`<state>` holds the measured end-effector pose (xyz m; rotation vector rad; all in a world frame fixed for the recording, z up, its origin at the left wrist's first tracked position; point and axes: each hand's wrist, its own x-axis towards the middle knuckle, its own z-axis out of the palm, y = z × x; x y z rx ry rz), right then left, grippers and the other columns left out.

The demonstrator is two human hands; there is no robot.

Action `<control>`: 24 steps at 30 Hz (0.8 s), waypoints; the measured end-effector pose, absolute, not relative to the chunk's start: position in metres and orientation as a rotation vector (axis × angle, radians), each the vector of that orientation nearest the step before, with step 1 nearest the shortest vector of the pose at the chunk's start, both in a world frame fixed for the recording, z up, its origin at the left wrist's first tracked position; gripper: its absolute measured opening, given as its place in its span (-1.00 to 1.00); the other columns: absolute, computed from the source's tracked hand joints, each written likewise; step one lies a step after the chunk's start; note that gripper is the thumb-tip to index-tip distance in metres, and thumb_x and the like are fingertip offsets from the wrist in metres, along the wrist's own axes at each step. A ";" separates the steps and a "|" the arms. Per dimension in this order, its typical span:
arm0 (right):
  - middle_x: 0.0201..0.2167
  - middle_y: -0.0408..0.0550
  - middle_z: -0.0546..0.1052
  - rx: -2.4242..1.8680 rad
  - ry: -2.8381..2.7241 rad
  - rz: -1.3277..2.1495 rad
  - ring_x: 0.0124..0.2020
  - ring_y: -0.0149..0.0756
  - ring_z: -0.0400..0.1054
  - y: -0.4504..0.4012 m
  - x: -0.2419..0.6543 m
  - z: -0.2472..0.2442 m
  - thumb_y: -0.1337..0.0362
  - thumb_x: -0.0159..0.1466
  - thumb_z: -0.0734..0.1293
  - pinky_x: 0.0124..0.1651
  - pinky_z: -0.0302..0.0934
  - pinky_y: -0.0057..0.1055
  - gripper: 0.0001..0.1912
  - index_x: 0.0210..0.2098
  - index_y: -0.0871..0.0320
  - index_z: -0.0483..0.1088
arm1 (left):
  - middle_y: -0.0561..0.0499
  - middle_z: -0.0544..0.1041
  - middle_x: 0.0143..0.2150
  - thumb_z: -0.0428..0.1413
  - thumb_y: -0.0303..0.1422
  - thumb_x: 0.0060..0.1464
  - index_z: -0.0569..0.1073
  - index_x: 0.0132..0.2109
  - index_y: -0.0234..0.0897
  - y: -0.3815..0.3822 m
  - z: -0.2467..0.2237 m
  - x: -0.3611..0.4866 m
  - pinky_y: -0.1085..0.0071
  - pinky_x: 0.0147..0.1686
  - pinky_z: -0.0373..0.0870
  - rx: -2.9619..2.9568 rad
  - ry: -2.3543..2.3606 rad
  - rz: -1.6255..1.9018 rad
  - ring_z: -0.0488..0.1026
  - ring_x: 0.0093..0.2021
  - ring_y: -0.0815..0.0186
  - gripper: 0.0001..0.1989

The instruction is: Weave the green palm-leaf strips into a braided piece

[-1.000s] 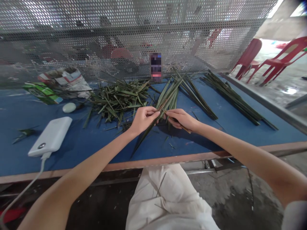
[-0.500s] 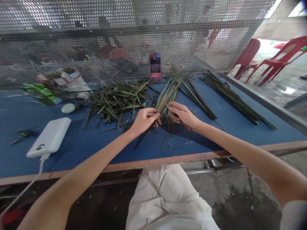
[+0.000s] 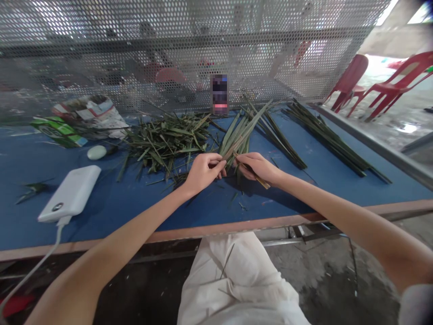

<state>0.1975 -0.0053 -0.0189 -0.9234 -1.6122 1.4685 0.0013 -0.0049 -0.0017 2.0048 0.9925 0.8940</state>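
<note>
My left hand (image 3: 207, 170) is closed, its thumb and fingers pinching a long green-brown leaf strip (image 3: 252, 128) that slants up to the right. Just beside it, my right hand (image 3: 254, 166) is curled around a thin brown stick-like piece (image 3: 263, 182); one end pokes out below the palm, the other shows by the fingertips near the strip. Whether that piece is a tool or a dry strip I cannot tell. Beneath and behind the hands lie more long leaf strips (image 3: 232, 131). A heap of short cut leaf pieces (image 3: 165, 142) spreads left of them.
Two bundles of dark leaf strips, a smaller one (image 3: 282, 142) and a longer one (image 3: 333, 140), lie on the blue tabletop (image 3: 135, 214). Left are a white power bank (image 3: 72, 194) with a cable, a whitish oval object (image 3: 96, 152) and a green packet (image 3: 59, 131). A perforated metal panel (image 3: 135, 67) stands behind.
The leaf strip in my left hand has swung its far end to the right. My right hand has shifted slightly down and left, and more of the brown piece shows below it.
</note>
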 end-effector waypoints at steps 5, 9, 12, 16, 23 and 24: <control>-0.79 -0.25 0.17 -0.906 -1.714 1.485 -0.76 -0.51 0.00 -0.009 0.195 -0.018 0.18 0.38 0.13 -0.64 -0.02 -0.51 -0.63 -0.53 0.16 0.26 | -0.06 0.53 -0.50 0.05 -0.18 0.16 0.46 -0.39 -0.32 -0.004 -0.003 0.002 0.42 -0.49 0.42 2.015 0.987 0.896 0.45 -0.53 0.32 -0.70; -0.81 -0.26 0.17 -0.917 -1.777 1.457 -0.76 -0.51 0.02 -0.011 0.192 -0.017 0.20 0.38 0.12 -0.65 -0.03 -0.51 -0.63 -0.55 0.13 0.16 | -0.04 0.53 -0.50 0.06 -0.18 0.15 0.47 -0.34 -0.33 -0.002 -0.004 0.003 0.45 -0.49 0.42 1.983 0.984 0.894 0.46 -0.53 0.34 -0.71; -0.80 -0.33 0.18 -0.901 -1.738 1.441 -0.79 -0.51 0.02 -0.011 0.191 -0.018 0.24 0.37 0.14 -0.70 -0.09 -0.55 -0.80 -0.39 0.12 0.17 | -0.04 0.54 -0.49 0.06 -0.17 0.15 0.47 -0.30 -0.34 -0.002 -0.004 0.003 0.46 -0.49 0.42 1.944 0.954 0.875 0.47 -0.52 0.34 -0.71; -0.78 -0.39 0.17 -0.865 -1.686 1.446 -0.80 -0.54 -0.01 -0.010 0.191 -0.017 0.27 0.36 0.16 -0.73 -0.10 -0.60 -0.93 -0.25 0.12 0.17 | -0.06 0.56 -0.46 0.07 -0.16 0.15 0.48 -0.24 -0.34 -0.001 -0.005 0.004 0.42 -0.43 0.48 1.909 0.921 0.869 0.51 -0.48 0.31 -0.70; -0.77 -0.40 0.13 -0.871 -1.560 1.369 -0.79 -0.56 -0.07 -0.004 0.194 -0.016 0.27 0.35 0.18 -0.71 -0.09 -0.61 -0.89 -0.32 0.10 0.14 | -0.10 0.60 -0.38 0.08 -0.23 0.14 0.47 -0.27 -0.35 0.005 -0.008 0.002 0.37 -0.36 0.53 1.778 0.941 0.822 0.56 -0.41 0.27 -0.76; -0.78 -0.40 0.13 -0.877 -1.535 1.353 -0.79 -0.56 -0.08 -0.003 0.195 -0.016 0.26 0.35 0.19 -0.71 -0.09 -0.60 -0.87 -0.33 0.10 0.14 | -0.10 0.60 -0.39 0.09 -0.23 0.14 0.47 -0.28 -0.35 0.005 -0.009 0.001 0.36 -0.36 0.53 1.772 0.949 0.824 0.56 -0.41 0.26 -0.77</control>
